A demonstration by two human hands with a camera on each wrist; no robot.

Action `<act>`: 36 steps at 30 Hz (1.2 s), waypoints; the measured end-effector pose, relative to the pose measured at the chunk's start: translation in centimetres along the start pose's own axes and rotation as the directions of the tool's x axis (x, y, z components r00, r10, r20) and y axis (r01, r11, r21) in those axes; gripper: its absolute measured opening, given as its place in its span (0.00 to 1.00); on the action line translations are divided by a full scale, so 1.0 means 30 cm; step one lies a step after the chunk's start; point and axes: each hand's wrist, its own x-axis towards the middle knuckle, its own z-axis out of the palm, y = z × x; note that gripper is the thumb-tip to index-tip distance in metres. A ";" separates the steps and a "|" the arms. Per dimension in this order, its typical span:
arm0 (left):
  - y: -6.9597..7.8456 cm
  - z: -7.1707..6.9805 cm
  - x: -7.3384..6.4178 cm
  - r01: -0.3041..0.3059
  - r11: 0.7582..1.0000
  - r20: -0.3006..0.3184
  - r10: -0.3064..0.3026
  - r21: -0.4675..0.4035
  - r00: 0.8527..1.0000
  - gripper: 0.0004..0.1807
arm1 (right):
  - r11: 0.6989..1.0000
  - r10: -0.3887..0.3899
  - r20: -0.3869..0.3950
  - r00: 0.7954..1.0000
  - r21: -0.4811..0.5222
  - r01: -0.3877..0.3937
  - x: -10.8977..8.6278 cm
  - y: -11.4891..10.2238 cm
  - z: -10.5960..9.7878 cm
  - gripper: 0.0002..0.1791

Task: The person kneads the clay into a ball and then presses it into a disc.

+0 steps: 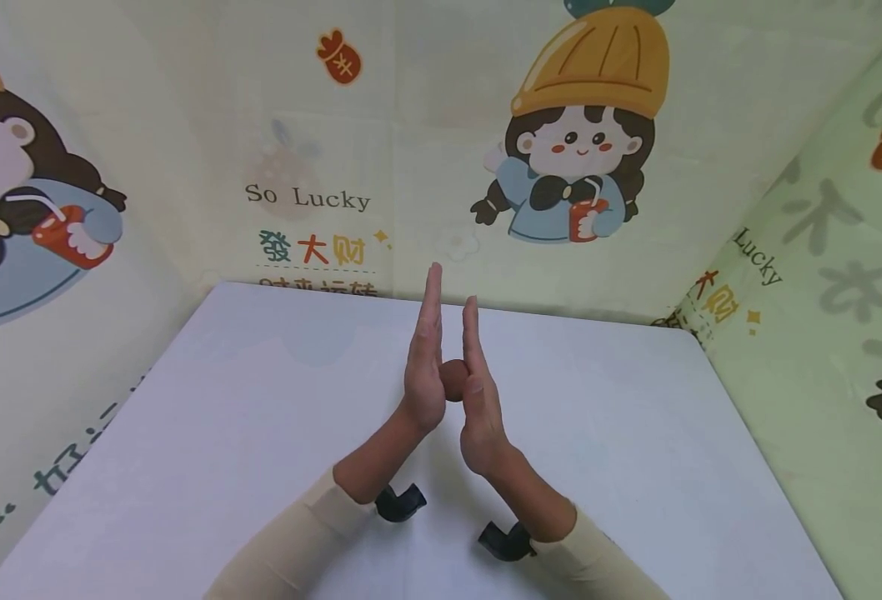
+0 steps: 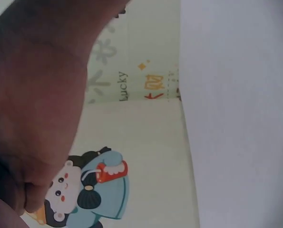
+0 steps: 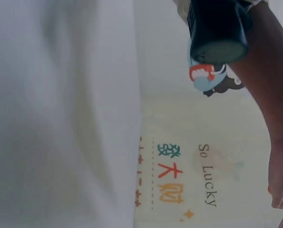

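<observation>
A small round brown ball [image 1: 453,381] sits between two facing palms in the head view; its material cannot be told. Against its left side presses the left hand [image 1: 424,371], fingers straight and pointing up and away. The right hand [image 1: 483,408] touches it from the other side, also with straight fingers and its thumb lying near the ball. Both hands are held above the white table. Part of a hand [image 2: 34,123] fills the left of the left wrist view, with a dark shadowed area at the lower corner. A forearm and hand [image 3: 280,166] show at the right wrist view's edge.
Beneath the hands lies a white tabletop [image 1: 598,433]. Printed cloth walls [image 1: 441,150] with cartoon figures and lettering stand behind it and at both sides. A black wrist device [image 1: 400,502] is on the left wrist, another black device [image 1: 506,542] on the right.
</observation>
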 end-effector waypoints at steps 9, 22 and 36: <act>-0.057 -0.031 0.008 0.006 1.000 0.038 -0.006 0.021 0.999 0.35 | 0.999 0.003 -0.004 1.000 -0.042 -0.003 -0.005 -0.021 0.002 0.41; -0.124 -0.002 -0.055 -0.009 0.999 0.228 0.000 0.038 0.974 0.35 | 0.995 -0.039 -0.074 0.997 -0.094 0.032 0.009 -0.031 -0.035 0.45; -0.138 0.025 -0.104 0.036 0.998 0.257 -0.049 0.054 0.965 0.34 | 0.989 -0.086 -0.126 0.988 -0.130 0.070 0.053 -0.021 -0.090 0.48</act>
